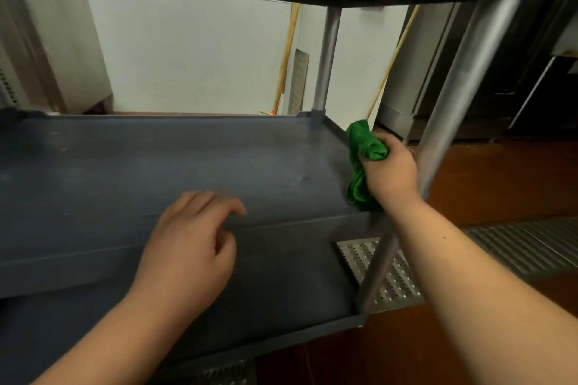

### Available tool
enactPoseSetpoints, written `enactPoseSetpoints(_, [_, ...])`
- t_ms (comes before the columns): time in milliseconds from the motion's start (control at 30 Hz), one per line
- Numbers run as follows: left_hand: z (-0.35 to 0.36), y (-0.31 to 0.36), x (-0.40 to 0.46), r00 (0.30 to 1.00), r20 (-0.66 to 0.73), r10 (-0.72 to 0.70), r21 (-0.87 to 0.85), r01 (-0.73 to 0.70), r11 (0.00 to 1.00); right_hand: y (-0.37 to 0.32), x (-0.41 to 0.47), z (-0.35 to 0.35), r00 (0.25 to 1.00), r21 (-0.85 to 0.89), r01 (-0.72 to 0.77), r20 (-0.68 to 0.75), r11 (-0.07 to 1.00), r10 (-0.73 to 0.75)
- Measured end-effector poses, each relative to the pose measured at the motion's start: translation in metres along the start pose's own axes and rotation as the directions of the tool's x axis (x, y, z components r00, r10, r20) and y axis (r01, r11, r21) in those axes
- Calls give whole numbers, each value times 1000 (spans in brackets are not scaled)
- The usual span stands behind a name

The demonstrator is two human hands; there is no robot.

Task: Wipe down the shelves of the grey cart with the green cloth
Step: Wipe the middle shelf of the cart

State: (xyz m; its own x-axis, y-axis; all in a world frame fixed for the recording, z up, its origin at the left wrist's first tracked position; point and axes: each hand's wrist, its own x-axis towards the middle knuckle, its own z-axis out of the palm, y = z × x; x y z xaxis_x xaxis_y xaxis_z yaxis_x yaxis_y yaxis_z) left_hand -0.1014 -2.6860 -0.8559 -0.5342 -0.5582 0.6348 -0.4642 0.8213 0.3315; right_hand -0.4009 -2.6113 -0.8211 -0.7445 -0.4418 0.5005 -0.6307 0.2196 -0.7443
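Green cloth (364, 162) sits bunched in the right hand (389, 169) at the middle shelf's (156, 166) right edge, fingers curled round it, while the left hand (190, 247) rests loosely open at its front edge.

two bare forearms, no sleeves; l hand (187, 247), r hand (391, 172).

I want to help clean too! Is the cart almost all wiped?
Hard to tell what is done: the middle shelf shows no clear wiped streaks. In hand: the right hand holds the bunched green cloth at that shelf's right end; the left hand hovers at its front edge. The lower shelf probably remains.
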Motion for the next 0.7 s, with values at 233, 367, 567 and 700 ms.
enactPoseSetpoints(233, [35,4,24,992,126,33,55,-40,998,10,-1,11,983,-338,25,180,941,39])
enactPoseSetpoints(367, [35,1,29,985,172,33,127,-55,990,4,-2,16,942,-541,-2,280,841,182])
enactPoseSetpoints(567, [-12,-70,19,939,331,91,40,-110,993,8,6,24,930,-588,-44,271,808,248])
enactPoseSetpoints(700, [-24,-95,5,921,375,108,25,-127,992,6,9,34,930,-595,-23,283,803,236])
